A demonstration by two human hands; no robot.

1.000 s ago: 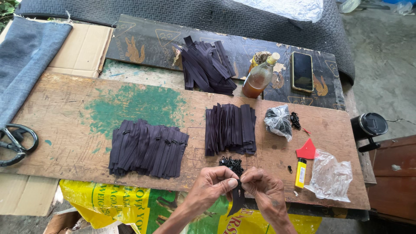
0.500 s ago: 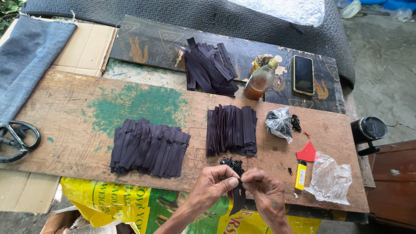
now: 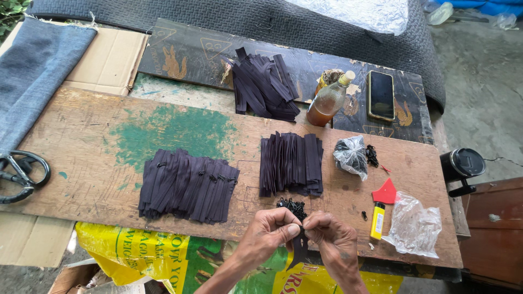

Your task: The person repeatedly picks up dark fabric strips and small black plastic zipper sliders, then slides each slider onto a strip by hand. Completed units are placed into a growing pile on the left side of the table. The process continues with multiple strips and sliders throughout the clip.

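Head view: your left hand [image 3: 271, 231] and right hand [image 3: 331, 239] meet at the board's near edge [image 3: 109, 209], fingertips of both pinched together on one dark strip [image 3: 298, 251]. Its long axis runs down, free end hanging below the edge between your wrists. The pile of small black sliders [image 3: 293, 206] sits just beyond your fingertips, about equally near to both hands. Strip stacks lie left [image 3: 188, 184] and straight ahead [image 3: 291, 163]; the lighter [image 3: 377, 220] is to your right.

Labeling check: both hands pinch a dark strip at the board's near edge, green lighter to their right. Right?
Not quite: the lighter is yellow, not green, per the head view. Both hands, left and right, do pinch the dark strip at the board's near edge.
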